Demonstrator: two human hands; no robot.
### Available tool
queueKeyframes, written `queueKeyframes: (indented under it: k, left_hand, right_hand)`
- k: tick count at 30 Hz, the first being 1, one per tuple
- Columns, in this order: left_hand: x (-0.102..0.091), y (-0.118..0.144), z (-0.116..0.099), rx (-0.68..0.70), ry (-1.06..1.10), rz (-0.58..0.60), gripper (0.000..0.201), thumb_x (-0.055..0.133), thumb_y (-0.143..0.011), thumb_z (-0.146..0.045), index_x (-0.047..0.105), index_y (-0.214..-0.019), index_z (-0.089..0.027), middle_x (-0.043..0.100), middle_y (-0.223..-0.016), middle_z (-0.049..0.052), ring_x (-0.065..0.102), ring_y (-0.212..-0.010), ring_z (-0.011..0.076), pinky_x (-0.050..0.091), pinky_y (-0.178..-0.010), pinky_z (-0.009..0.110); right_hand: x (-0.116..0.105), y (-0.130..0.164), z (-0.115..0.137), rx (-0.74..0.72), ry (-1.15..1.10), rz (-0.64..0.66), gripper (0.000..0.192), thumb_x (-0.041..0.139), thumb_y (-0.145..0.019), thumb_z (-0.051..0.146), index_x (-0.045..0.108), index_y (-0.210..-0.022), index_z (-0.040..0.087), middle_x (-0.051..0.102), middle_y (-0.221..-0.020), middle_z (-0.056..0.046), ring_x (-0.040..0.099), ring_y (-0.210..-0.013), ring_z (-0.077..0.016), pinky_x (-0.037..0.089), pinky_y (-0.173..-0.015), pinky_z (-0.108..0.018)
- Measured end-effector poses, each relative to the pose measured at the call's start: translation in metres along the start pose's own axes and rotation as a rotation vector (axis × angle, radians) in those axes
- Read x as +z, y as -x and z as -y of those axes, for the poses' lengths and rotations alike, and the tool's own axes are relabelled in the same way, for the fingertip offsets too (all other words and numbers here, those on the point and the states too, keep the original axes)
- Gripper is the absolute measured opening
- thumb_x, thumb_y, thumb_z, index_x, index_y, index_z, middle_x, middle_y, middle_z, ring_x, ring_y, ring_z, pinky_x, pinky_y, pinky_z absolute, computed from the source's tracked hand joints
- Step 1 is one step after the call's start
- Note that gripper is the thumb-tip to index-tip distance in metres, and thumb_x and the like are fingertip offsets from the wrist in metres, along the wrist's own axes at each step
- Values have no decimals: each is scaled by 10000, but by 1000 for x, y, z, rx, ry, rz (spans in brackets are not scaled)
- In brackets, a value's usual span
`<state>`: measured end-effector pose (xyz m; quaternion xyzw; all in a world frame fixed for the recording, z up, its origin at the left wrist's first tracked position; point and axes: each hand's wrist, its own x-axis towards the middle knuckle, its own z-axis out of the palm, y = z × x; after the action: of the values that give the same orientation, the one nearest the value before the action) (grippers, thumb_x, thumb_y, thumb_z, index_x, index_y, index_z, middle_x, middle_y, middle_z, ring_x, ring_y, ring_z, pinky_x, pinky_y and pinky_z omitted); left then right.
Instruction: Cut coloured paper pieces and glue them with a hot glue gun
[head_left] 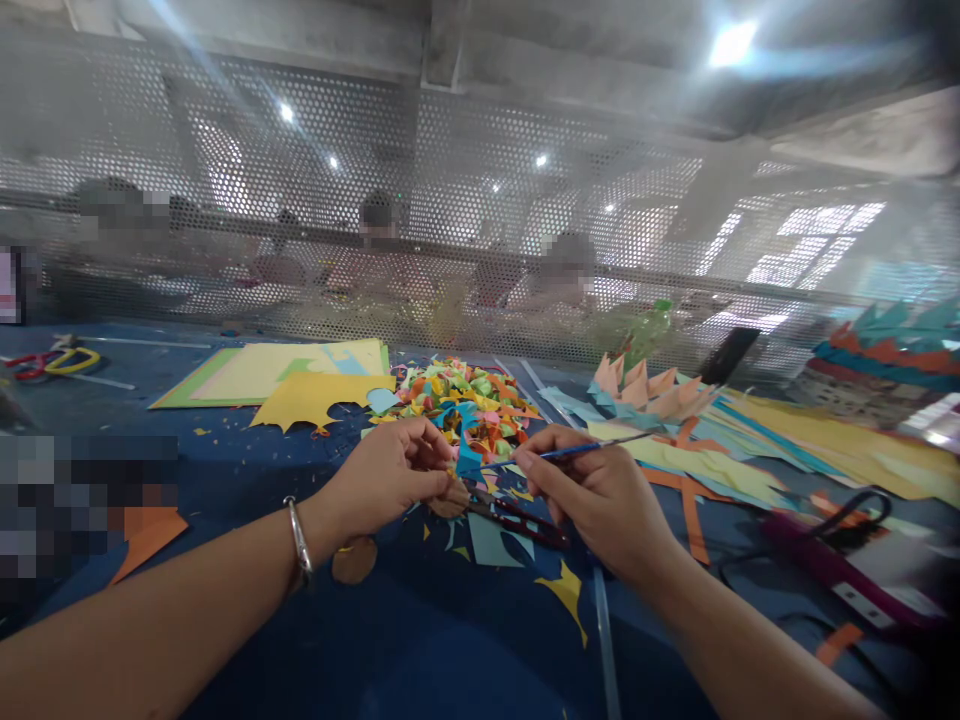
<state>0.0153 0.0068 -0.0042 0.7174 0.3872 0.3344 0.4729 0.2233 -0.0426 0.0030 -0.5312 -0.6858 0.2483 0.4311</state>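
Note:
My left hand (401, 475), with a silver bangle at the wrist, is closed in a pinch. At its fingertips is a small curled blue paper piece (469, 450). My right hand (592, 490) grips a thin blue stick (566, 452) like a pencil. The stick's near tip reaches the blue paper; its dark end points right. Beneath the hands lie dark-handled scissors (525, 522) and a brown disc (450, 500). A second brown disc (354, 560) lies under my left wrist. Just beyond the hands rises a heap of colourful paper scraps (487, 395).
Stacked paper sheets (315, 360) and a cut yellow sheet (322, 398) lie left of the heap. Peach paper points (645, 388), paper strips and a purple power strip (847, 570) with cables occupy the right. Yellow-handled scissors (75, 360) lie far left. A perforated screen (450, 230) stands behind, people beyond it.

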Motion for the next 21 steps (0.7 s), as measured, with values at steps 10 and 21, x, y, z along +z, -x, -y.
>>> queueKeyframes:
  k: [10, 21]
  left_hand:
    - [2, 2, 1, 20, -178, 13, 95, 579, -635, -183, 525, -712, -169, 564, -638, -1, 527, -608, 132, 402, -568, 276]
    - [3, 0, 14, -51, -130, 38, 303, 571, -646, -173, 560, -949, -170, 688, -707, 34, 629, -630, 183, 399, -545, 286]
  right_hand:
    - [0, -2, 0, 56, 23, 45, 206, 521, -829, 364, 550, -713, 197, 463, -517, 54, 423, -374, -71, 311, -378, -225]
    - [-1, -1, 1, 76, 26, 51, 231, 508, -842, 373, 549, -711, 187, 436, -519, 53, 410, -381, -69, 310, -380, -225]
